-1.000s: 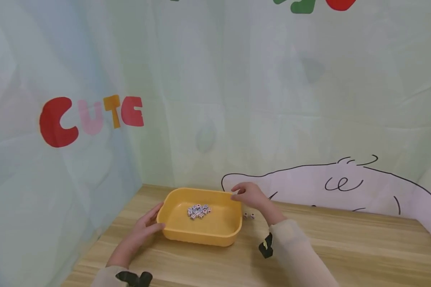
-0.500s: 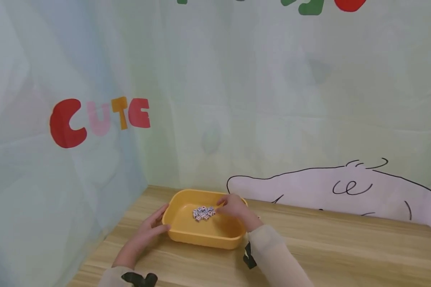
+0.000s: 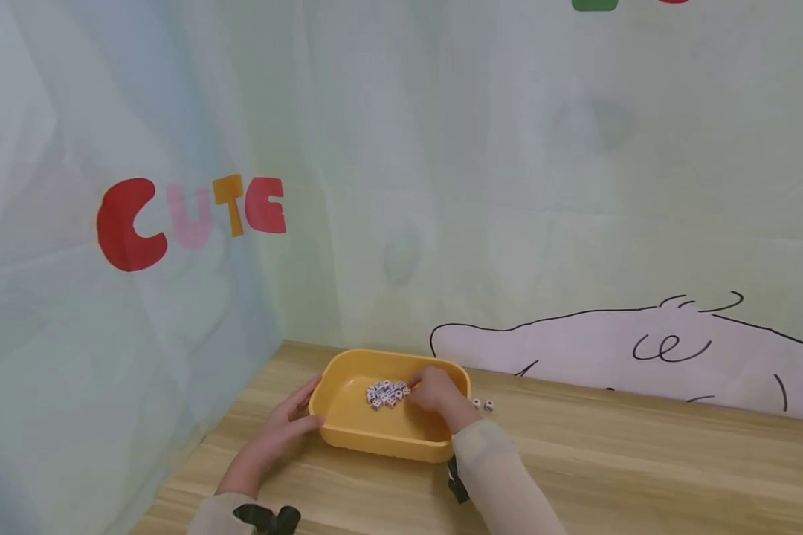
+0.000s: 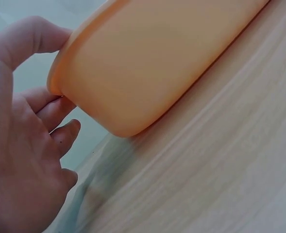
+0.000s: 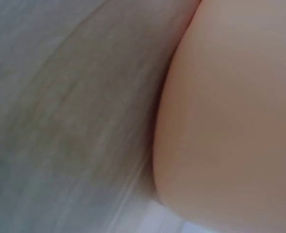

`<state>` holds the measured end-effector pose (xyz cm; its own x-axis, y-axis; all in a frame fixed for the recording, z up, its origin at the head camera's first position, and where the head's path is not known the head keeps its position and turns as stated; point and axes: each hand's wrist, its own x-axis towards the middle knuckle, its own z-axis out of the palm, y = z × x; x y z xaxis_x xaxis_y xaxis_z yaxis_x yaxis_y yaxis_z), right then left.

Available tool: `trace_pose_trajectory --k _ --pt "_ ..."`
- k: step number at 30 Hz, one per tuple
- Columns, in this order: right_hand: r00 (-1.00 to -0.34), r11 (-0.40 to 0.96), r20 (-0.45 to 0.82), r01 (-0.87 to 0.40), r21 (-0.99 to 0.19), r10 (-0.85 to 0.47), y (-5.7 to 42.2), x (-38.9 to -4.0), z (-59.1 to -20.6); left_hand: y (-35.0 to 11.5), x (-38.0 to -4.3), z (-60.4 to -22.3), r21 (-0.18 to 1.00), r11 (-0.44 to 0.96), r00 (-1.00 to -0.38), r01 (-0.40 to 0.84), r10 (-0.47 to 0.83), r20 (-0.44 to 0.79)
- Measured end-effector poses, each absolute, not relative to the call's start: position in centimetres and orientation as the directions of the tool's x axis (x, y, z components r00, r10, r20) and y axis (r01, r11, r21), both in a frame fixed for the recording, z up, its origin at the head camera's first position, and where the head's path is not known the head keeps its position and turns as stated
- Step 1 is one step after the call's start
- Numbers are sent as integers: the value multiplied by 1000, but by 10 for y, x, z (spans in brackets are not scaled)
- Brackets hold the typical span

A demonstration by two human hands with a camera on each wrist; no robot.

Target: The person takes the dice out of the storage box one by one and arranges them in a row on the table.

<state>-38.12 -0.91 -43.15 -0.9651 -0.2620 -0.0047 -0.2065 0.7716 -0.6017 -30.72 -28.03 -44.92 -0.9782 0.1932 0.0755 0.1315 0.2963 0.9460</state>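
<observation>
A yellow plastic basin [image 3: 388,445] stands on the table with a cluster of small white dice [image 3: 386,394] inside. My left hand [image 3: 282,425] grips its left end, thumb on the rim and fingers at the outer wall; the left wrist view shows this same hand [image 4: 26,131] against the basin [image 4: 147,63]. Reaching over the right rim, my right hand [image 3: 436,396] has its fingertips down at the right side of the cluster. Those fingertips are hidden, so a pinched die cannot be made out. The right wrist view has only the blurred basin wall [image 5: 230,121].
Two loose dice [image 3: 483,405] lie on the wooden table [image 3: 609,461] just outside the basin's right end. A printed cloth backdrop [image 3: 508,186] rises behind the table and at its left.
My right hand has come from above the right rim down into the basin, to the dice. The left hand keeps its hold. The head view has shifted slightly.
</observation>
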Motion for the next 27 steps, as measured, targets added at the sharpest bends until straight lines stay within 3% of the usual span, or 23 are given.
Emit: trace_pose_trajectory --k 14,21,27 --pt "-971 779 1 -192 -597 -239 -6 -380 -430 -279 -310 -450 951 270 -975 153 199 100" --pt "-958 763 82 -269 -587 -275 4 -379 -415 -278 -309 -449 950 275 -976 146 194 94" --pt "-966 707 94 -242 -664 -242 19 -377 -393 -278 -308 -448 941 314 -980 127 188 69"
